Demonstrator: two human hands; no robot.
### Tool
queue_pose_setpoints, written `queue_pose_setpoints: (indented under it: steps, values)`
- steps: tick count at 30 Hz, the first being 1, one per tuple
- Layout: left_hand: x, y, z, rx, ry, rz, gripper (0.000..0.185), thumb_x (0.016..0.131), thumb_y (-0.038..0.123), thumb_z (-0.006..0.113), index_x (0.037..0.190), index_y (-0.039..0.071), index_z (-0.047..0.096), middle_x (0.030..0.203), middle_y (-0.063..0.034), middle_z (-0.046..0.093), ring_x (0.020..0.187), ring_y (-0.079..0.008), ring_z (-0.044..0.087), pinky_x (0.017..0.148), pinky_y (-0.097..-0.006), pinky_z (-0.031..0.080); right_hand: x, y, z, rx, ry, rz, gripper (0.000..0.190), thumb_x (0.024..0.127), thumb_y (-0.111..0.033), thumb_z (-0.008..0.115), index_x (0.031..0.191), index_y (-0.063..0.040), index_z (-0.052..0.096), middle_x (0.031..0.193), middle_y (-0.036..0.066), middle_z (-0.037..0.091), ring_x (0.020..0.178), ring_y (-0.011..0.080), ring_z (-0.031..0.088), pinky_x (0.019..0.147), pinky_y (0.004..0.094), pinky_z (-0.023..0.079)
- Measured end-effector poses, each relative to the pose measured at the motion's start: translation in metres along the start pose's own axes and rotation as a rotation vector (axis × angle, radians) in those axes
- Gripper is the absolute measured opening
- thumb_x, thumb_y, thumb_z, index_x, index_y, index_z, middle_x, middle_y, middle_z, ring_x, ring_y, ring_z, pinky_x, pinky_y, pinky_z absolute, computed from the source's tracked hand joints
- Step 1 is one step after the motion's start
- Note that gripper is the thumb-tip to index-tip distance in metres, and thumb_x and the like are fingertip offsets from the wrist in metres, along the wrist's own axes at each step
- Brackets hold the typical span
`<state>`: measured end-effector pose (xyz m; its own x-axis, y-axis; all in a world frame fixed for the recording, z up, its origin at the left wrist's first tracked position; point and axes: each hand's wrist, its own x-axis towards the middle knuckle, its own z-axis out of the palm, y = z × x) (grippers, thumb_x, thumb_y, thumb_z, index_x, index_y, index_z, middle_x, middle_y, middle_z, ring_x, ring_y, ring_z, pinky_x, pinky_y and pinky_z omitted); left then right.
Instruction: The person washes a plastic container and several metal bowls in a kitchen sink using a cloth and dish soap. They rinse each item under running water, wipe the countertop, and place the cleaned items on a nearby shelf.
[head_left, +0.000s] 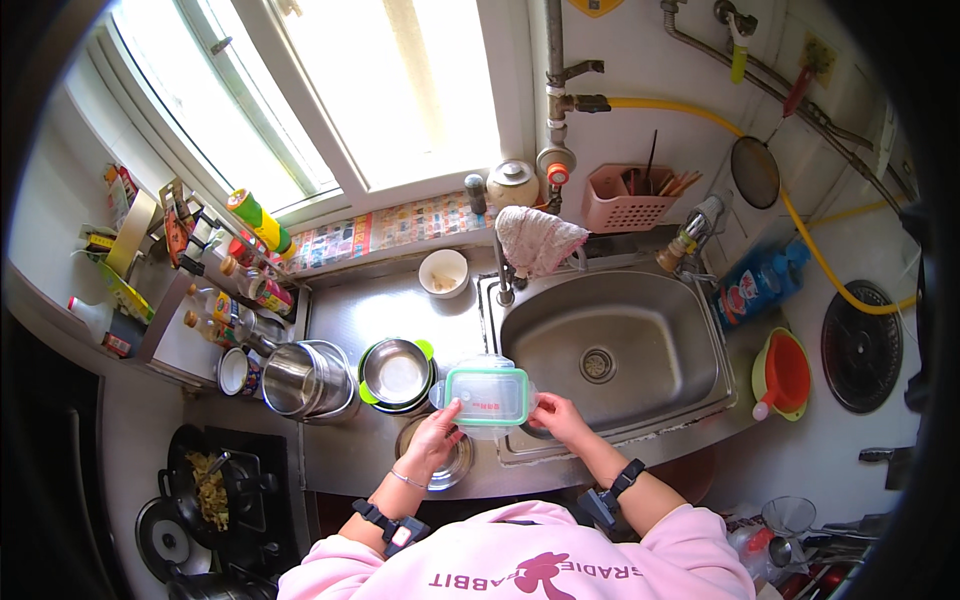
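Between my two hands is a clear plastic food container lid with a green seal (491, 396), over the counter at the sink's left edge. My left hand (435, 439) grips its left end with the thumb on top. The fingers of my right hand (556, 415) pinch the tab at its right end. Beneath and beside my left hand lies a round glass or steel dish (452, 469), partly covered. Just left of the lid sit stacked steel bowls with green handles (397, 373). Whether a container is under the lid, I cannot tell.
The stainless steel sink (615, 322) lies to the right. Steel pots (304, 379) and a white bowl (443, 274) stand on the counter. A frying pan with food (210, 487) sits on the stove at lower left. Red and green plastic basins (784, 375) are right of the sink.
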<state>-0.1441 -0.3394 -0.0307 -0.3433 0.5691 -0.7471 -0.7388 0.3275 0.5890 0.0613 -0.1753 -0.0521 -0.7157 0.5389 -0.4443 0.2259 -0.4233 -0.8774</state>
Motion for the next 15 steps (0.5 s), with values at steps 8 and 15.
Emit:
queue_pose_setpoints:
  steps: [8, 15]
  values:
    - [0.004, -0.011, 0.012, 0.112, 0.161, 0.12, 0.034, 0.086, 0.028, 0.07, 0.109, 0.007, 0.058, 0.1, -0.0024, 0.062, 0.09, -0.0125, 0.055, 0.078, -0.0294, 0.044, 0.006, -0.003, -0.003, 0.18, 0.011, 0.049, 0.025, 0.09, -0.026, 0.064, 0.103, -0.004, 0.062, 0.09, 0.003, 0.064, 0.078, 0.0098, 0.061, 0.071, 0.0236, 0.052]
    - [0.013, -0.017, 0.012, 0.487, 0.245, 0.37, 0.058, 0.081, 0.025, 0.075, 0.124, -0.001, 0.048, 0.111, -0.0112, 0.057, 0.1, -0.0176, 0.054, 0.08, -0.0351, 0.046, 0.017, -0.003, -0.002, 0.03, 0.171, 0.034, 0.029, 0.087, -0.029, 0.068, 0.093, -0.002, 0.061, 0.079, 0.003, 0.064, 0.063, 0.0101, 0.06, 0.059, 0.0245, 0.052]
